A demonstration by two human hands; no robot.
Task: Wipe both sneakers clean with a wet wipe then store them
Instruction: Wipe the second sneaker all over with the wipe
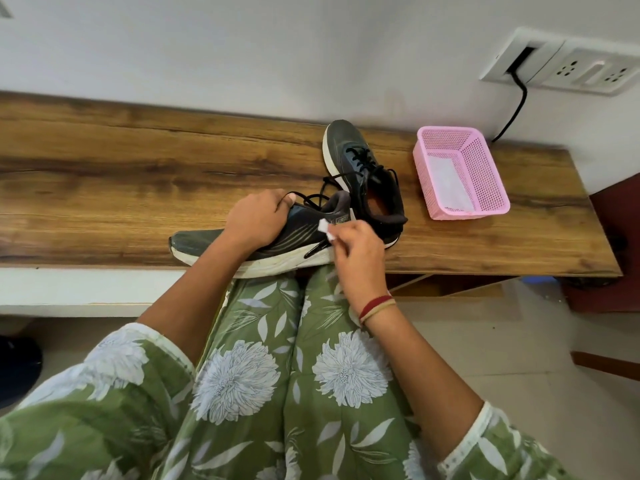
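A dark sneaker with a white sole (204, 245) lies on its side at the front edge of the wooden shelf, toe pointing left. My left hand (256, 220) grips its upper from above, fingers curled over the laces. My right hand (353, 247) pinches a small folded white wet wipe (325, 229) against the sneaker's heel side. The second dark sneaker (360, 174) stands upright just behind, toe toward the wall, touching the first one's heel.
A pink perforated basket (485, 199) with a white sheet inside stands on the wooden shelf (104, 188) to the right of the sneakers. A wall socket panel (568, 64) with a black cable sits above it. My green floral-clad knees are below the shelf edge.
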